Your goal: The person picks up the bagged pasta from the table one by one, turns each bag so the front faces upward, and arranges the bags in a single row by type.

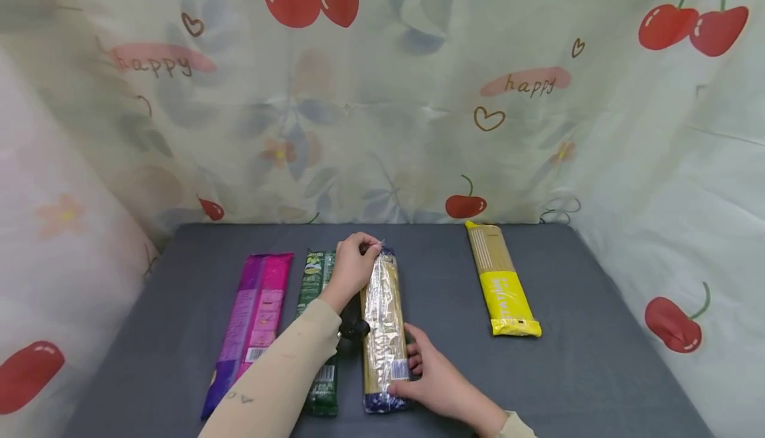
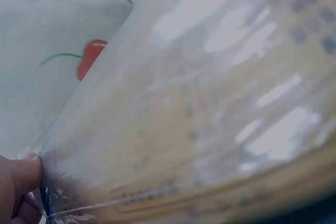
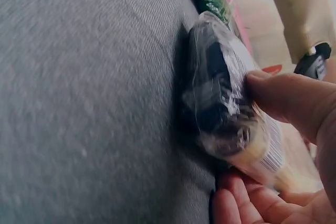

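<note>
A clear-wrapped pack of spaghetti [image 1: 384, 318] with dark blue ends lies lengthwise on the grey table. My left hand [image 1: 354, 265] pinches its far end; in the left wrist view the thumb [image 2: 23, 174] presses on the crinkled film. At the near end, my right hand [image 1: 442, 378] holds the pack's right side. The right wrist view shows the right thumb [image 3: 273, 90] on top and the curled fingers [image 3: 247, 200] low against the side, by the barcode. Left of it lies a green pack [image 1: 323, 395], partly hidden under my left forearm.
A purple and pink pack [image 1: 257, 318] lies at the left of the table [image 1: 574, 371]. Farther right, a yellow pack of noodles [image 1: 510, 292] lies apart, slightly tilted. A cherry-print curtain [image 1: 382, 126] hangs behind the table and along both sides.
</note>
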